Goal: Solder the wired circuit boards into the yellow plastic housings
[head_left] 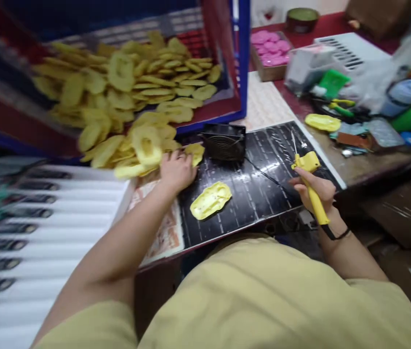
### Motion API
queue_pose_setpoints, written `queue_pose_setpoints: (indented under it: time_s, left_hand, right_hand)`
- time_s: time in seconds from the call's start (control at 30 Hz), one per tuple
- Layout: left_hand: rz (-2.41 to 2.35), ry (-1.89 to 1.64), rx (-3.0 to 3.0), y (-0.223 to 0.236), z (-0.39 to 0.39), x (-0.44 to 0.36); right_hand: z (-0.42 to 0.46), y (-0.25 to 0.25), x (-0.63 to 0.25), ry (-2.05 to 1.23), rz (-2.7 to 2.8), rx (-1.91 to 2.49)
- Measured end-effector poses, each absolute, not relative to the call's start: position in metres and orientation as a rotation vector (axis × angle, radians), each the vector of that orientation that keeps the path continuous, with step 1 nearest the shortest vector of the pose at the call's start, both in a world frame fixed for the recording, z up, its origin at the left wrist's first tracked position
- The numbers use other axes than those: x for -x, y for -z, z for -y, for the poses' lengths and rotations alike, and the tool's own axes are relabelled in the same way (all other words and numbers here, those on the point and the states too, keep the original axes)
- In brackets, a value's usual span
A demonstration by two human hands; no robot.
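My left hand [178, 170] is at the front edge of a pile of flat yellow oval pieces [147, 143], its fingers curled over one yellow oval piece [195, 153]. Blur partly hides the fingertips. In my right hand [318, 188] is a yellow soldering gun [314, 194], gripped by the handle, its thin metal tip pointing away from me over the black mat [256, 194]. A single light-yellow oval piece [211, 199], dotted with small dark specks, lies on the mat between my hands. Behind it stands a small black fan [224, 141], its cable running right.
A blue-framed crate [242, 63] holding many yellow pieces stands at the back left. White ribbed trays [78, 232] with dark parts lie at the left. To the right are a box of pink pieces [271, 47], green-handled pliers [341, 107] and another yellow piece [323, 122].
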State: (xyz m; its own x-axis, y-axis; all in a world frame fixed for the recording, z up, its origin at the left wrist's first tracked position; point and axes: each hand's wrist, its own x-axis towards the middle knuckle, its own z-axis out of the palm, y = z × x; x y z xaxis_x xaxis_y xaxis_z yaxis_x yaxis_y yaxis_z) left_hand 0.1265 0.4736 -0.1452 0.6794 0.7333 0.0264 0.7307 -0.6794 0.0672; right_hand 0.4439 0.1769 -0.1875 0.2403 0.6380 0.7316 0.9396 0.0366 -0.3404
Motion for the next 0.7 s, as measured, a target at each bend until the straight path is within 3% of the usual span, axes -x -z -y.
queue_pose_setpoints:
  time_s: [0.17, 0.3, 0.5, 0.57, 0.7]
  left_hand:
    - [-0.961, -0.418, -2.84, 0.163, -0.493, -0.096]
    - [-0.646, -0.697, -2.871, 0.178, -0.487, -0.065]
    - [-1.033, -0.188, -2.777, 0.176, -0.418, -0.059]
    - [-1.188, 0.067, -2.699, 0.169, -0.393, -0.069]
    - [-1.195, 0.17, -2.651, 0.166, -0.369, -0.085]
  right_hand:
    - [-0.094, 0.181, -0.471, 0.635, 0.8, 1.832]
    - [-0.075, 0.215, -0.503, 0.647, 0.456, 1.72]
    - [-0.082, 0.269, -0.524, 0.577, 0.384, 1.642]
    - [-0.084, 0.268, -0.526, 0.603, 0.388, 1.579]
    - [-0.094, 0.247, -0.526, 0.706, 0.439, 1.442]
